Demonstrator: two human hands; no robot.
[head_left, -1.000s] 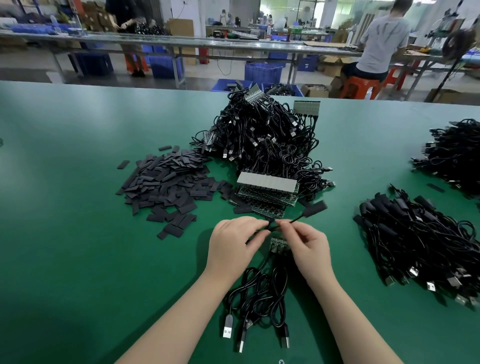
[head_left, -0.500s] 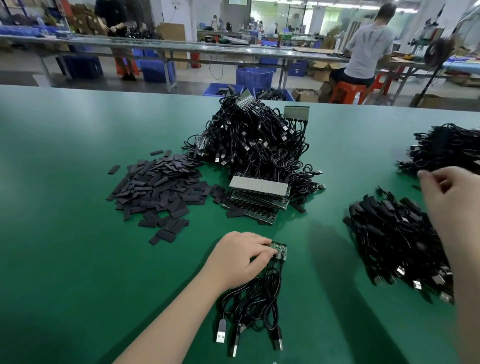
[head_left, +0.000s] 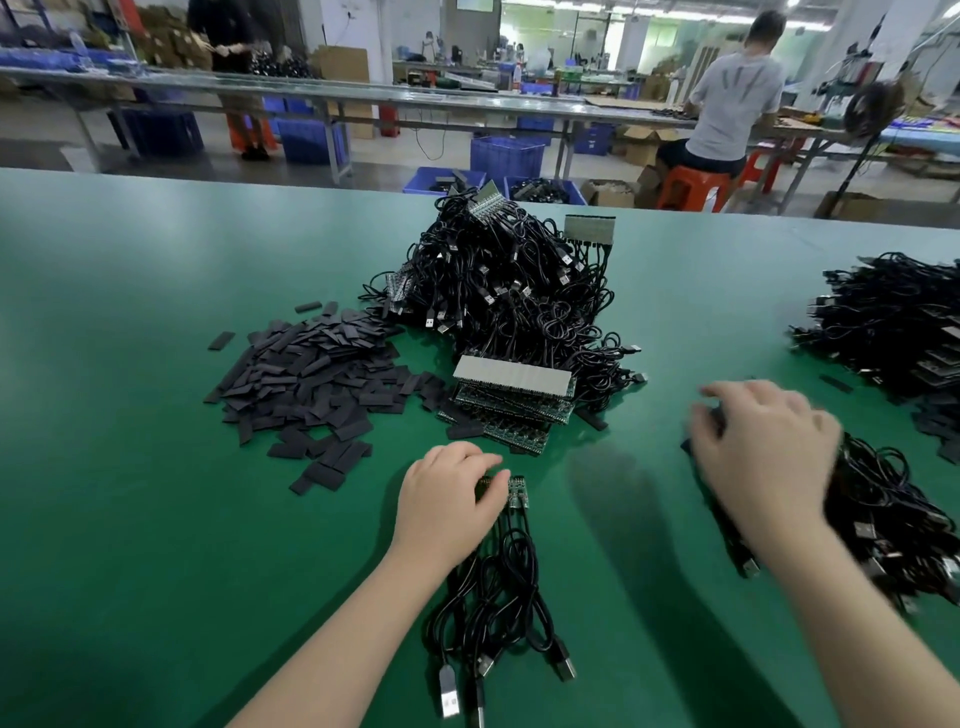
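Note:
My left hand (head_left: 449, 501) lies on the green table (head_left: 156, 545) with its fingers curled over a small strip of circuit boards (head_left: 517, 492). Black USB cables (head_left: 493, 597) run from that strip toward me, their plugs near the front edge. My right hand (head_left: 763, 452) is blurred, with fingers spread and nothing held, just over the left end of a pile of sleeved black cables (head_left: 893, 525) on the right.
A heap of flat black sleeves (head_left: 311, 384) lies to the left. A tall tangle of USB cables (head_left: 509, 296) sits behind a stack of board panels (head_left: 511, 395). Another cable pile (head_left: 893, 317) is at the far right. People work at benches beyond.
My right hand left the strip with one sleeved cable, swung out to the right pile, and now comes back left without it. My left hand stayed on the board strip.

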